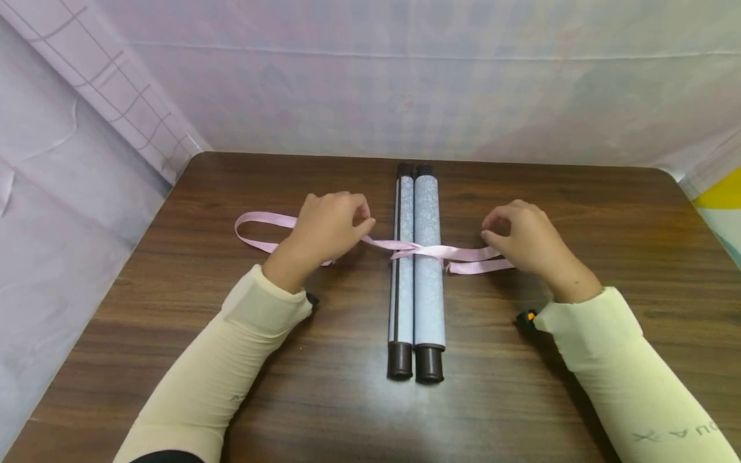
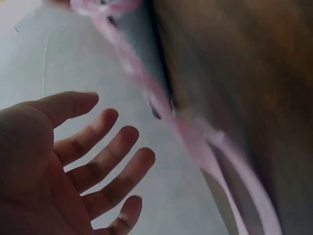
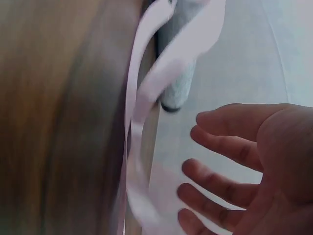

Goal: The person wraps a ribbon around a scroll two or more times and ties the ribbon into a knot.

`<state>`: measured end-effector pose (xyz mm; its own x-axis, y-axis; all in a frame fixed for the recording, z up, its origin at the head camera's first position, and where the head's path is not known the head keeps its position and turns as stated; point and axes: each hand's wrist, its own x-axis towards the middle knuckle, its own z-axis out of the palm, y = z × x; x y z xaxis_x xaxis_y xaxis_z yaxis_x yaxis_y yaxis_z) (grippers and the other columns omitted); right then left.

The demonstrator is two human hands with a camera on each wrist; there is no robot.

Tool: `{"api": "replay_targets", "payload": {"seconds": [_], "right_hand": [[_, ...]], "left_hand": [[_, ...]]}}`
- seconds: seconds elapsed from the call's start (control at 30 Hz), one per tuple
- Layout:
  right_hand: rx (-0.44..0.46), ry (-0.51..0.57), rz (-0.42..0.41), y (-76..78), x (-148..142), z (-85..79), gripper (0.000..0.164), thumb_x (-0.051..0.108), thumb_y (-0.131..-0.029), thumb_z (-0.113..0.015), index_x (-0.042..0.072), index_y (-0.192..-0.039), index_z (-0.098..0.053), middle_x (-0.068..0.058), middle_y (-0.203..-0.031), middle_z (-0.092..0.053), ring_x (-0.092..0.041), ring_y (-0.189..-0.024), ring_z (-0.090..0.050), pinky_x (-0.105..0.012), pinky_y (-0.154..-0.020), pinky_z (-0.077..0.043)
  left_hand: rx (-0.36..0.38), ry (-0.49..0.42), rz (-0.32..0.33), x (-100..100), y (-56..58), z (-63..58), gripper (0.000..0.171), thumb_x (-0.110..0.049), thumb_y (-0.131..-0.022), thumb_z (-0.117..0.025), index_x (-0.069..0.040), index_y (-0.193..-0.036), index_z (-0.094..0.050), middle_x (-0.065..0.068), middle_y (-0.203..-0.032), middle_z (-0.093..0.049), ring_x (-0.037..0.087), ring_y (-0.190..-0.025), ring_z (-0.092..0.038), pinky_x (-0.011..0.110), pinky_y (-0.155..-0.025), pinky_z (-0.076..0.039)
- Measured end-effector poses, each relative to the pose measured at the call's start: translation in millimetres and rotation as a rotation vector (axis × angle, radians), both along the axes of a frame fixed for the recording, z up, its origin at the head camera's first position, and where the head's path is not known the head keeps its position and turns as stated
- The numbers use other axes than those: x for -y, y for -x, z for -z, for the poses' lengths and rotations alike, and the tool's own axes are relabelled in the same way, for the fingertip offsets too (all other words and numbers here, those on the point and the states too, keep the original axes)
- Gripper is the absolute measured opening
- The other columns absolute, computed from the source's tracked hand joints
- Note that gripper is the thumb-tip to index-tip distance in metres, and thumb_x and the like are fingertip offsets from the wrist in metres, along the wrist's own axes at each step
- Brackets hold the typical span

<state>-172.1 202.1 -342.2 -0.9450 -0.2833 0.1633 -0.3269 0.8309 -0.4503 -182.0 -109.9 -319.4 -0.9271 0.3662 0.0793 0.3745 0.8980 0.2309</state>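
Nearest, pale sleeves [image 1: 191,366] flank the double roll [image 1: 429,302]. From the head view, the left hand [image 1: 327,228], left of the roll, and the right hand [image 1: 523,238], right of it, seem to meet the pink ribbon [image 1: 463,253]; the wrist views instead show the ribbon passing clear of each loose grip: left fingers spread, right thumb near the forefinger. The ribbon crosses the roll's middle; the left hand hides part of its loop. Under the roll lies a brown worktop [image 1: 324,399]; beyond it, pale patterned sheeting [image 1: 405,96].
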Motion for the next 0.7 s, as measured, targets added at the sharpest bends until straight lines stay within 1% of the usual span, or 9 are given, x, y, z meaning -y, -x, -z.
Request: {"api": "replay_targets", "payload": {"seconds": [0.1, 0.2, 0.27, 0.37, 0.47, 0.6, 0.7], "right_hand": [[-0.041, 0.019, -0.053, -3.8, 11.5, 1.3, 0.009, 0.012, -0.08, -0.069, 0.005, -0.085, -0.069, -0.017, -0.094, -0.064, -0.032, -0.094, -0.052, -0.054, -0.083, -0.041], [-0.069, 0.045, -0.117, -10.3, 24.3, 1.3, 0.008, 0.012, -0.079, -0.071, 0.007, -0.084, -0.069, -0.013, -0.092, -0.064, -0.028, -0.09, -0.055, -0.05, -0.078, -0.046], [-0.075, 0.068, -0.163, -15.3, 32.5, 0.5, 0.007, 0.012, -0.078, -0.072, 0.008, -0.083, -0.069, -0.01, -0.087, -0.064, -0.023, -0.083, -0.057, -0.044, -0.072, -0.049], [-0.061, 0.088, -0.243, -21.3, 41.2, -0.1, 0.008, 0.011, -0.078, -0.073, 0.009, -0.083, -0.067, -0.005, -0.081, -0.064, -0.015, -0.073, -0.057, -0.036, -0.062, -0.052], [-0.02, 0.077, -0.302, -24.6, 46.6, 0.7, 0.01, 0.01, -0.077, -0.072, 0.008, -0.085, -0.065, -0.004, -0.078, -0.064, -0.012, -0.069, -0.059, -0.032, -0.059, -0.055], [0.021, 0.054, -0.322, -26.8, 50.4, 4.8, 0.012, 0.006, -0.077, -0.07, 0.008, -0.086, -0.062, -0.005, -0.078, -0.066, -0.014, -0.07, -0.06, -0.033, -0.059, -0.056], [0.016, 0.048, -0.307, -27.2, 50.9, 8.6, 0.01, 0.005, -0.077, -0.069, 0.009, -0.084, -0.062, -0.005, -0.075, -0.066, -0.013, -0.068, -0.06, -0.033, -0.058, -0.055]], "left_hand": [[0.011, -0.007, 0.045, -7.7, -2.0, 5.7, 0.015, -0.037, -0.089, -0.06, -0.021, -0.087, -0.062, -0.005, -0.084, -0.062, 0.012, -0.076, -0.052, 0.048, -0.08, -0.04], [0.024, -0.028, 0.106, -14.1, -4.2, 11.0, 0.014, -0.036, -0.089, -0.06, -0.023, -0.089, -0.061, -0.006, -0.088, -0.063, 0.011, -0.08, -0.053, 0.049, -0.082, -0.04], [0.032, -0.053, 0.157, -17.5, -6.6, 14.2, 0.015, -0.036, -0.089, -0.06, -0.022, -0.094, -0.062, -0.006, -0.093, -0.064, 0.011, -0.084, -0.055, 0.05, -0.084, -0.04], [0.04, -0.072, 0.227, -22.2, -10.2, 17.7, 0.023, -0.036, -0.091, -0.058, -0.02, -0.107, -0.061, -0.002, -0.104, -0.066, 0.012, -0.091, -0.057, 0.048, -0.086, -0.041], [0.051, -0.07, 0.261, -25.1, -13.1, 19.0, 0.032, -0.036, -0.091, -0.058, -0.019, -0.119, -0.057, 0.0, -0.109, -0.066, 0.012, -0.093, -0.057, 0.046, -0.087, -0.042], [0.058, -0.053, 0.284, -27.2, -15.5, 19.4, 0.036, -0.034, -0.092, -0.057, -0.02, -0.124, -0.054, -0.001, -0.108, -0.065, 0.011, -0.093, -0.056, 0.047, -0.087, -0.041], [0.058, -0.051, 0.313, -28.4, -16.3, 18.7, 0.034, -0.032, -0.092, -0.058, -0.018, -0.123, -0.055, -0.002, -0.104, -0.065, 0.01, -0.089, -0.055, 0.048, -0.086, -0.041]]}}
